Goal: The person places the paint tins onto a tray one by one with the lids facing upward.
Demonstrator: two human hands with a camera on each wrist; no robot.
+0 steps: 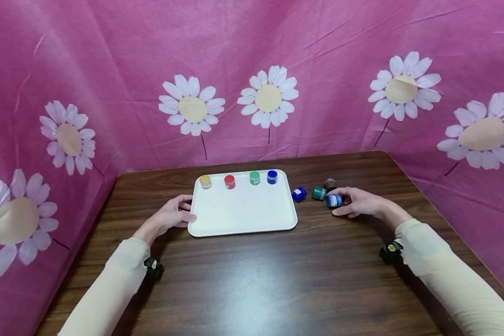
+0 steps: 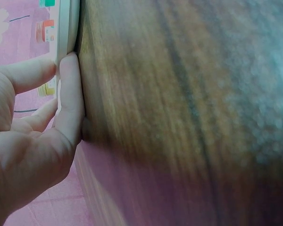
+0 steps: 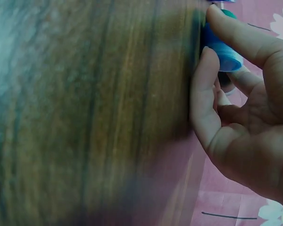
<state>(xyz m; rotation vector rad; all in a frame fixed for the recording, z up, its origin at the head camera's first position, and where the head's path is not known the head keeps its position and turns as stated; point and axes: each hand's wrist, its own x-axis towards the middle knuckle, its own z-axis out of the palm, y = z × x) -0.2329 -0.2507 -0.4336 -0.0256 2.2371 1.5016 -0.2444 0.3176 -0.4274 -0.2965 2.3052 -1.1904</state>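
Observation:
My left hand (image 1: 174, 214) grips the left rim of a white tray (image 1: 243, 212), thumb over the edge. Four kinds of paint colour stand in small jars along its far side: a yellow jar (image 1: 206, 182), a red jar (image 1: 229, 182), a green jar (image 1: 255, 178) and a blue jar (image 1: 272, 177). To the right of the tray, my right hand (image 1: 359, 203) holds a lighter blue paint jar (image 1: 333, 201) between thumb and finger, low at the table. The right wrist view shows this blue jar (image 3: 221, 49) tipped over between the fingertips.
Beside the right hand lie a dark blue jar (image 1: 299, 194), close to the tray's right edge, a teal jar (image 1: 318, 193) and a brown jar (image 1: 330, 184). The dark wooden table (image 1: 243, 275) meets a pink cloth (image 1: 235, 144) with daisies at its back and sides.

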